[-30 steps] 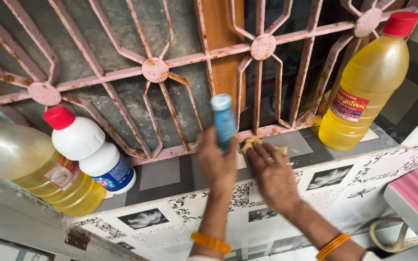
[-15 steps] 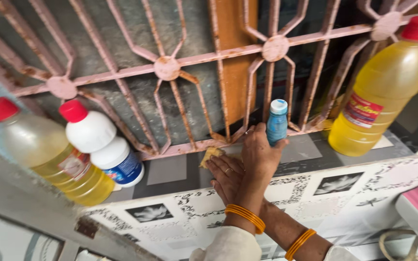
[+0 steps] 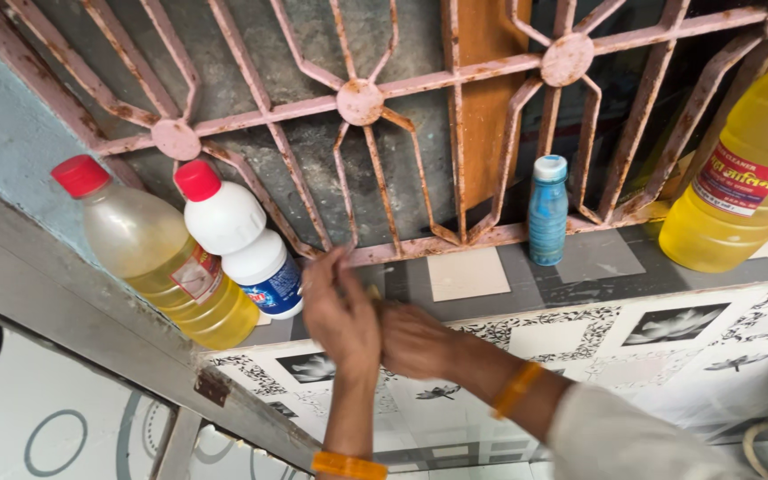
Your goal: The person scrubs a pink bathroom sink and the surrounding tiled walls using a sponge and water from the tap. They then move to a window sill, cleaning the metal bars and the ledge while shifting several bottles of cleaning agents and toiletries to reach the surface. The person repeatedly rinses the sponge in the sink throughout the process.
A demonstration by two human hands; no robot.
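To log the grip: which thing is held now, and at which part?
It cannot be told: left hand and right hand are blurred together; the blue bottle stands free.

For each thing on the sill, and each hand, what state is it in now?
Blue bottle: upright, capped, free.
White bottle: upright, red cap on.
Left yellow bottle: capped, under half full.
Right yellow bottle: upright, mostly full.
Left hand: blurred, grip unclear.
Right hand: blurred, grip unclear.
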